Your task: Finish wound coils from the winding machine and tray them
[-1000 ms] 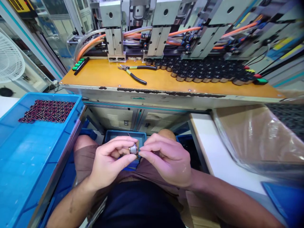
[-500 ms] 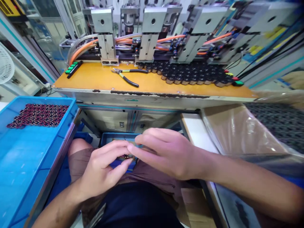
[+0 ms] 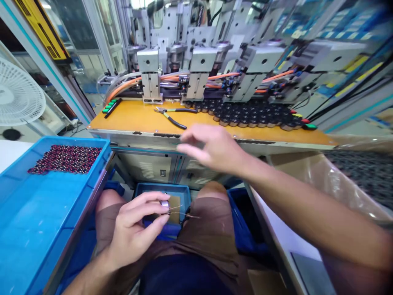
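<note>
My left hand (image 3: 138, 223) pinches a small round silvery part (image 3: 165, 203) between thumb and fingers. Thin copper-coloured wires (image 3: 184, 214) stick out from it to the right, over my lap. My right hand (image 3: 211, 147), a little blurred, hovers in front of the bench edge with thumb and fingers apart and nothing visible between them. Just beyond it on the orange bench top (image 3: 135, 119) lie wire cutters (image 3: 173, 116) with black and yellow handles. Right of the cutters stand rows of black-topped round parts (image 3: 245, 112).
At left is a blue tray (image 3: 46, 213) with many small dark red-dotted parts (image 3: 69, 159). Machine clamps (image 3: 198, 73) with orange hoses rise behind the bench. A blue bin (image 3: 181, 189) sits between my knees. A plastic-lined carton (image 3: 294, 170) stands at right; a fan (image 3: 20, 92) far left.
My right hand has come away from the left and moved up towards the bench, fingers parted. The silvery part with its wires now shows in my left hand. The view has tilted up.
</note>
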### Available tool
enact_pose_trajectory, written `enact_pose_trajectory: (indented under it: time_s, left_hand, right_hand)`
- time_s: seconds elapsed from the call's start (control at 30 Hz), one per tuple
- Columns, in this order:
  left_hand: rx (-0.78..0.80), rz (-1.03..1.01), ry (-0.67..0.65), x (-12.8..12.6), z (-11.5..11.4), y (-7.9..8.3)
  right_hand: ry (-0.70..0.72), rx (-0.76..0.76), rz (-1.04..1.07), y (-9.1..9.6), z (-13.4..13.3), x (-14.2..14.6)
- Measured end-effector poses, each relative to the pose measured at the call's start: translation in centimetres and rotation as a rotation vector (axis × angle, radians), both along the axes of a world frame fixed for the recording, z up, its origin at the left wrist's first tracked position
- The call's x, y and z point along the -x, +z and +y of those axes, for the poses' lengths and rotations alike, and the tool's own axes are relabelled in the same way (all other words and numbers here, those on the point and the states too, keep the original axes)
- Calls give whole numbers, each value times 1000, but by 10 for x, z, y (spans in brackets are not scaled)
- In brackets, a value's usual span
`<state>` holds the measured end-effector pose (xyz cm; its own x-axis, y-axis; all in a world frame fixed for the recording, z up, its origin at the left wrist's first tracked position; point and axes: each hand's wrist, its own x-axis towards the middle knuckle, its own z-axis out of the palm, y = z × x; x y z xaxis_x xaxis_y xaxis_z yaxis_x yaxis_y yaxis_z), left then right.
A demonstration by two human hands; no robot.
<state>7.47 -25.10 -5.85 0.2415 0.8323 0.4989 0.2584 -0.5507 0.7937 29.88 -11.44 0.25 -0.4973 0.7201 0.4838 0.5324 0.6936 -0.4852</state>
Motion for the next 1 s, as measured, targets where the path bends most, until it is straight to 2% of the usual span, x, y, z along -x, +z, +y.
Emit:
enact_pose_trajectory:
  time_s: [0.03,0.07,0.17,0.23,0.33,0.43,0.53,0.6,0.67,0.7,0.83,0.93,1.0]
  left_hand:
    - [-3,-8,17,1,0,0]
    - [-7,-14,34,1,1,0]
    - [-22,-22,85,3,1,0]
    - [-27,-29,129,5,-1,0]
    - [-20,-43,206,10,-4,-2]
    - [16,-67,280,14,-6,-3]
    - [56,-116,314,14,-6,-5]
    - [76,-161,313,12,-5,-7]
    - [93,-198,297,11,-5,-9]
    - [100,-209,287,10,-4,-9]
    - [108,-215,263,6,-2,-10]
    - [104,-205,251,2,0,-10]
    - [97,-194,249,1,1,-10]
  right_hand:
    - [-81,-124,-51,3,23,3]
    - [-136,-175,-106,5,46,6]
    - [-240,-156,-335,6,97,20]
    - [-289,-89,-470,3,111,28]
    - [-296,-31,-537,-3,108,32]
    - [-206,-53,-567,-5,89,21]
    - [-136,-168,-621,-12,57,2]
    - [-138,-249,-590,-24,27,-10]
    - [-104,-212,-428,-45,-9,-18]
    - [-52,-128,-309,-56,-28,-20]
    - [139,377,38,-98,-102,-17]
    - [288,688,302,-110,-139,-10]
    - [366,803,419,-109,-151,-7]
